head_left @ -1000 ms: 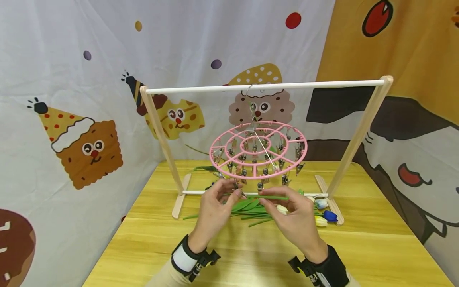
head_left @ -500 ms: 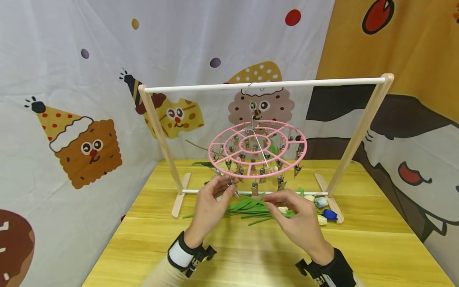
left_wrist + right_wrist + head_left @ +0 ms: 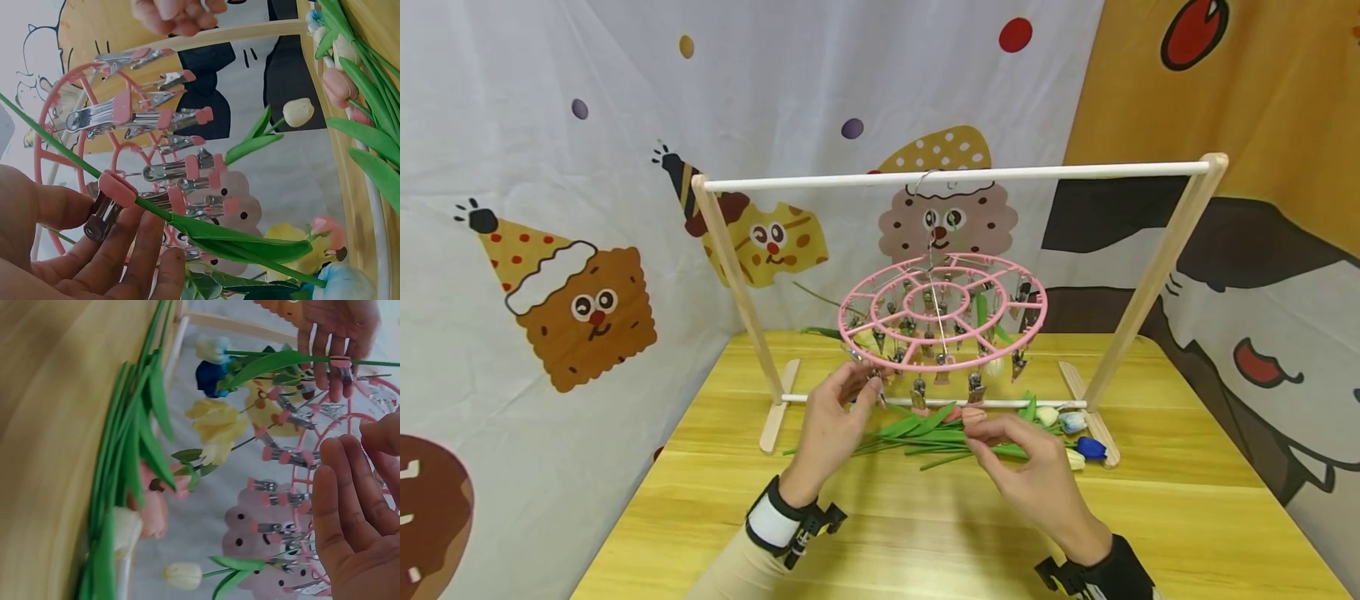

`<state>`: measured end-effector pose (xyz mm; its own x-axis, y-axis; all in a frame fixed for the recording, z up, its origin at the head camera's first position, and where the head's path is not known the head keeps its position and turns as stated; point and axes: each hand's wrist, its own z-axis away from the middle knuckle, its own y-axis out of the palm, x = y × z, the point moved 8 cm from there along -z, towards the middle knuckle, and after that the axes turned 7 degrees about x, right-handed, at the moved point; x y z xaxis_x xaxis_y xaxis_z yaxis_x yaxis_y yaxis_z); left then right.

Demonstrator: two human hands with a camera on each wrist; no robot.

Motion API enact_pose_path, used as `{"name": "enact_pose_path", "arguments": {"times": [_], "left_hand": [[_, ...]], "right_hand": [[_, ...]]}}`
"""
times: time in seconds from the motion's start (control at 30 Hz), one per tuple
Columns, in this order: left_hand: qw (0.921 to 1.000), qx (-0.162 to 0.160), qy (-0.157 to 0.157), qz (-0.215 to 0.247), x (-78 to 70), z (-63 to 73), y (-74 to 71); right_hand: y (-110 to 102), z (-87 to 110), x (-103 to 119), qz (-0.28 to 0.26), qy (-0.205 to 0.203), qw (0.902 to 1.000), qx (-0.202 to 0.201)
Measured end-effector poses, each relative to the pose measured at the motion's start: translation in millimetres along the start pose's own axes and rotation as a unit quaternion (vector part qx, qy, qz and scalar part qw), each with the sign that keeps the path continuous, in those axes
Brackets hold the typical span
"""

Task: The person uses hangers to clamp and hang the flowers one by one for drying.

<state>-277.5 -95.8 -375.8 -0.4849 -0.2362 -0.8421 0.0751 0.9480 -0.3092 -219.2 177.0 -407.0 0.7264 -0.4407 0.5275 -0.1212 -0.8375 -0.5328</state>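
My left hand [image 3: 835, 421] pinches a metal clip [image 3: 102, 219] with pink tips at the front left of the pink round hanger [image 3: 934, 365]. The clip's tips hold the green stem of a light blue tulip [image 3: 340, 284], whose leaf and head point downward. My right hand [image 3: 1037, 475] is off to the right, its fingers bent a little and apart from the clip and stem; the right wrist view shows nothing in it. Behind its fingertips, a pink tulip [image 3: 973, 416] lies in the pile of tulips [image 3: 917, 429] on the table.
The hanger hangs by a hook from the white bar [image 3: 955, 177] of a wooden stand [image 3: 1157, 275]. Several clips dangle from it. A white tulip [image 3: 182, 575], a yellow flower [image 3: 215, 428] and a dark blue flower [image 3: 211, 378] hang among them.
My right hand has let go of the green stem and drawn away to the right. My left hand has shifted slightly left with the clip. The hanger has turned a little.
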Motion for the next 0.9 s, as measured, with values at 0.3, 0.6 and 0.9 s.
{"name": "enact_pose_path", "arguments": {"times": [0.3, 0.6, 0.9], "left_hand": [[0.9999, -0.015, -0.003, -0.005, 10.1, -8.0, -10.2], [0.9997, -0.022, -0.011, 0.003, 19.4, -18.0, -17.7], [0.9997, -0.025, 0.004, -0.002, 21.5, -28.2, -23.0]], "right_hand": [[0.2, 14.0, -16.3, 0.045, 0.014, 0.9989, 0.005], [2.4, 26.2, -38.9, 0.086, 0.054, 0.9943, 0.033], [1.1, 30.3, -56.9, 0.119, 0.070, 0.9895, 0.043]]}}
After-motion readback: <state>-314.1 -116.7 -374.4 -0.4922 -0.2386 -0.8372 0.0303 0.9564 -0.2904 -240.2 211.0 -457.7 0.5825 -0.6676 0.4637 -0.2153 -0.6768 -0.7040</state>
